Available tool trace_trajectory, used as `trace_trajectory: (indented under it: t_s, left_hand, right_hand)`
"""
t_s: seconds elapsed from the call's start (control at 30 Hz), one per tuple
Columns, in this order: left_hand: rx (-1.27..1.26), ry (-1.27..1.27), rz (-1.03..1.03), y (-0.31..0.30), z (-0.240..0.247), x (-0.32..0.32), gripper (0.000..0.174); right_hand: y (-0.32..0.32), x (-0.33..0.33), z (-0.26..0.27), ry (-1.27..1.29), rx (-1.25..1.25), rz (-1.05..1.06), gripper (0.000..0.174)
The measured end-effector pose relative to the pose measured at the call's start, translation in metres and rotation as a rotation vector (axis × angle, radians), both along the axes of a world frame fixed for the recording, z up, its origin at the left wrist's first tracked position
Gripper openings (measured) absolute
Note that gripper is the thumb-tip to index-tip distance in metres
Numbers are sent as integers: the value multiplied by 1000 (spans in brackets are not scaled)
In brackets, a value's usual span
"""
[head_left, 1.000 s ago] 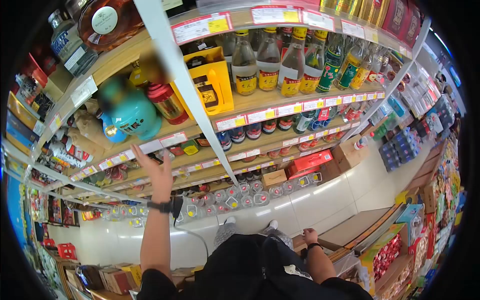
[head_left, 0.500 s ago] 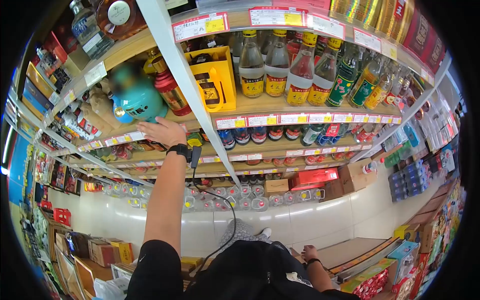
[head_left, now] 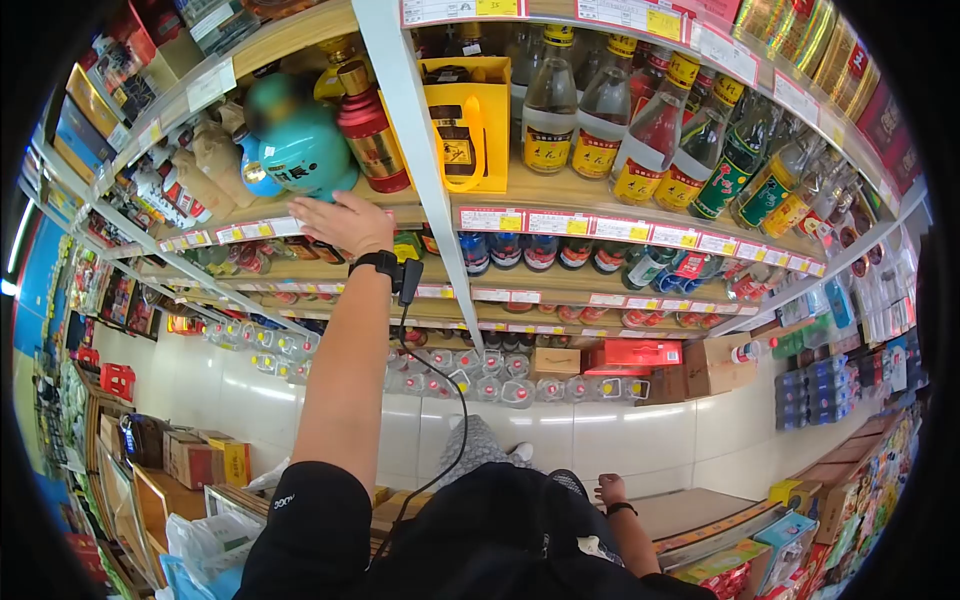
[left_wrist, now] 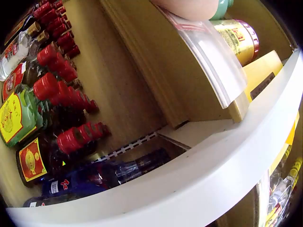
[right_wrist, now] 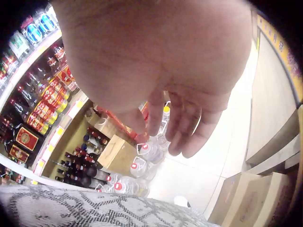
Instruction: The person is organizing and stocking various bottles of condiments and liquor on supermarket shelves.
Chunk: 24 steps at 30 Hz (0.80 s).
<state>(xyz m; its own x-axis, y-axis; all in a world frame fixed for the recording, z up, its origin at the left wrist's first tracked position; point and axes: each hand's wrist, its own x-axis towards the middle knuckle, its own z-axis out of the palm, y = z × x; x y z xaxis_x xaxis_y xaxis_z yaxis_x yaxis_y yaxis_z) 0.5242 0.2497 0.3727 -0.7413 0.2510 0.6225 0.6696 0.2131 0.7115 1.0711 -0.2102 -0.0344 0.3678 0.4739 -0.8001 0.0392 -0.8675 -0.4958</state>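
In the head view my left hand (head_left: 345, 222) lies at the front edge of a shelf, fingers extended, right below a round turquoise jar-shaped bottle (head_left: 308, 160). To the bottle's right stands a red and gold bottle (head_left: 372, 130), and a small blue bottle (head_left: 258, 165) is on its left. Only a piece of the left hand (left_wrist: 194, 7) shows in the left wrist view, over the clear price-tag strip (left_wrist: 208, 54). Low beside my body hangs my right hand (head_left: 610, 488); in the right wrist view its fingers (right_wrist: 182, 127) are loosely bent with nothing in them.
A white upright post (head_left: 420, 150) divides the shelving; right of it are a yellow gift bag (head_left: 490, 140) and several clear glass bottles (head_left: 550, 110). Large plastic jugs (head_left: 517, 393) line the floor at the shelf's foot. Cardboard boxes (head_left: 195, 460) stand behind on the left.
My left hand has come down from a raised pose with spread fingers to the shelf edge below the turquoise bottle. The head view has shifted, with the shelves now farther right. The right hand still hangs low.
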Motion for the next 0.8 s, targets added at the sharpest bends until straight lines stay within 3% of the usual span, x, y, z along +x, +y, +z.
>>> trace_trajectory:
  t_s: [0.17,0.23,0.27,0.3,0.37,0.4,0.47,0.5,0.57,0.6,0.67,0.73,0.8]
  left_hand:
    - [37,-13,-14,-7,6,1,72]
    - [-63,32,55,-24,7,-11,72]
    - [-146,46,81,-28,11,-10,72]
    - [-74,58,65,-23,10,-12,71]
    - [-12,69,60,-14,2,-9,71]
    - [-17,60,35,-10,1,-2,71]
    - [-9,43,-14,-7,4,17,71]
    - [-164,52,40,-11,7,9,70]
    - [-52,60,44,-8,-2,-6,72]
    - [-94,71,47,-7,-2,-2,72]
    - [-77,75,20,5,-7,5,72]
    - [17,65,39,-8,-8,-9,73]
    - [16,57,55,-6,-10,-16,72]
  right_hand:
    - [-3,0,13,-4,8,56,23]
    - [16,12,17,30,70,137,22]
    - [34,20,13,12,197,211,21]
    - [63,17,25,5,282,231,21]
    - [139,10,82,-285,444,492,20]
    - [160,11,95,-355,730,526,20]
    - [230,-43,216,-368,889,418,21]
    - [267,-76,267,-314,1036,416,19]
    - [328,-124,339,-431,1273,407,13]
    - [348,-147,391,-437,1528,415,10]
    - [383,-166,428,-609,1712,357,8]
    - [414,-204,453,-463,1856,366,15]
    - [439,-229,468,-515,1941,453,15]
